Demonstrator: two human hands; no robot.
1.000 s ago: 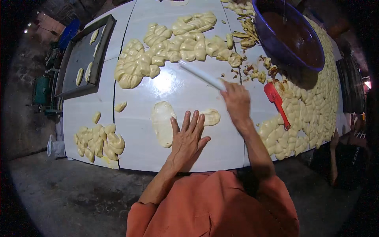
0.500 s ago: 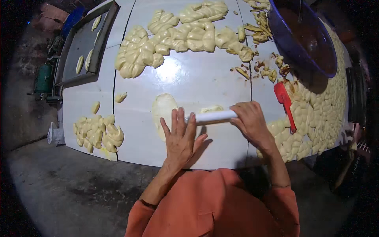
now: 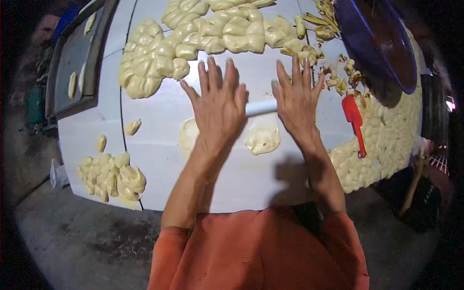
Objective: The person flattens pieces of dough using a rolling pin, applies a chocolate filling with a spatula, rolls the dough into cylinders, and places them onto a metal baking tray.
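Head view: saw pale, thin, rounded dough (image 3: pixel 262 140) flattened on white tabletop (image 3: pixel 237 186); just beyond, found smooth white rolling pin (image 3: pixel 261 108) lying crosswise, right end slightly farther; saw left hand (image 3: pixel 220 102) and right hand (image 3: pixel 297 99) spread flat over it, pointing away; farther, noted room between pin and heaped dough's edge (image 3: pixel 244 46).

Your rolling pin (image 3: pixel 261 108), a smooth white cylinder, lies crosswise before you, tilted slightly, its right side farther from you; both ends are hidden. At its near side sits your dough piece (image 3: pixel 263 137): pale yellow, pressed flat, roughly rounded, its near edge uneven and thicker-looking, one small dark speck on it. Left of that, you have a dough sheet (image 3: pixel 187 136), thin, cream-coloured, lying flat, partly covered.
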